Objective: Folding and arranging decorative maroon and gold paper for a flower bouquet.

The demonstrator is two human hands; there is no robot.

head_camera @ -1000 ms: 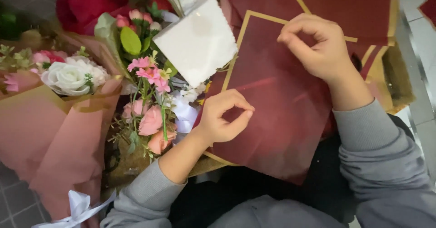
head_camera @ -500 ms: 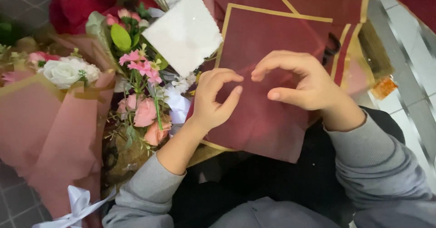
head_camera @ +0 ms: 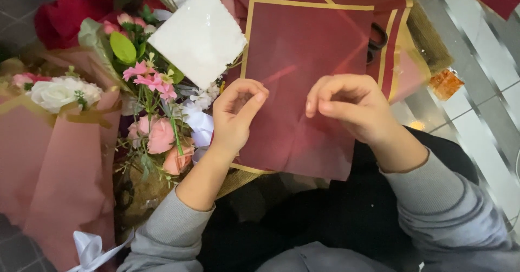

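Observation:
A dark red translucent wrapping sheet (head_camera: 303, 61) with a gold border lies over my lap, on top of more sheets of the same kind. My left hand (head_camera: 234, 118) sits at the sheet's left edge, thumb and fingers curled together on it. My right hand (head_camera: 346, 107) is over the middle of the sheet, its fingers bent inward and pinching the material. The two hands are a short gap apart. Both arms wear grey sleeves.
A white square sheet (head_camera: 200, 34) lies on a loose bunch of pink flowers (head_camera: 157, 131) to the left. A bouquet in pink wrap (head_camera: 54, 164) holds a white rose (head_camera: 54, 93); red roses (head_camera: 59, 17) lie behind. Black scissors (head_camera: 376, 39) show through the sheets. A small orange object (head_camera: 445, 83) rests on the tiled floor.
My right hand has come down from the sheet's upper right corner to its middle, close to my left hand. The left hand has stayed at the left edge.

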